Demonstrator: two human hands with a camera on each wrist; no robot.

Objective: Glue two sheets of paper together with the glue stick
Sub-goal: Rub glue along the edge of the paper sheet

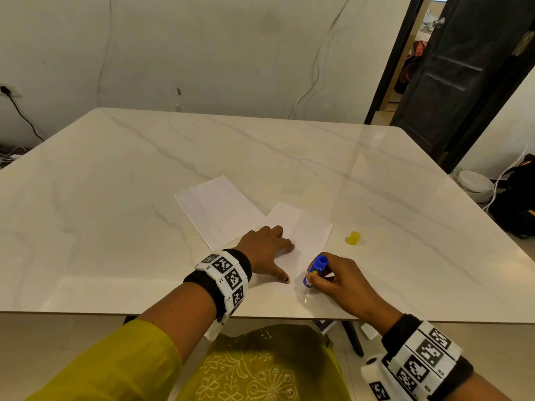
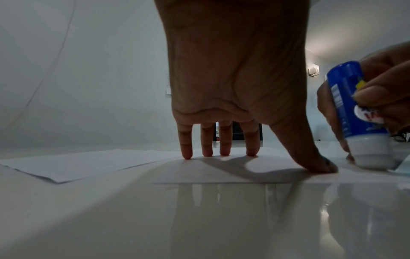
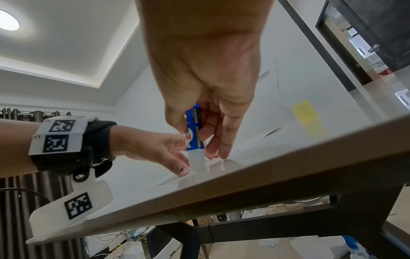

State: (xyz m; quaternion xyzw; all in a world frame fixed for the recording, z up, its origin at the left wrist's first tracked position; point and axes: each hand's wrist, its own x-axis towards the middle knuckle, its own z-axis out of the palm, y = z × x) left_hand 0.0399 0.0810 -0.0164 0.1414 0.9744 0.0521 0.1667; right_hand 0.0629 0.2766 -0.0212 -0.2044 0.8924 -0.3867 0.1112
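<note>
Head view shows my left hand (image 1: pixel 267 250) spread flat on the near sheet of paper (image 1: pixel 304 235), fingers straight and pressing it to the table (image 1: pixel 115 198), thumb stretched toward the glue stick (image 1: pixel 315 270). My right hand (image 1: pixel 341 282) grips that blue glue stick, fingers and thumb curled round its barrel, and holds it tilted with its white tip down on the near right corner of the same sheet, just beside my left thumb. From the left wrist, my four fingertips (image 2: pixel 206 152) and thumb touch the paper, and the stick's pale lower end (image 2: pixel 370 154) sits on the sheet. A second sheet (image 1: pixel 217 209) lies farther back and to the left; the near sheet overlaps its corner. The yellow cap (image 1: pixel 353 238) stands alone on the table, right of the near sheet, apart from both hands.
</note>
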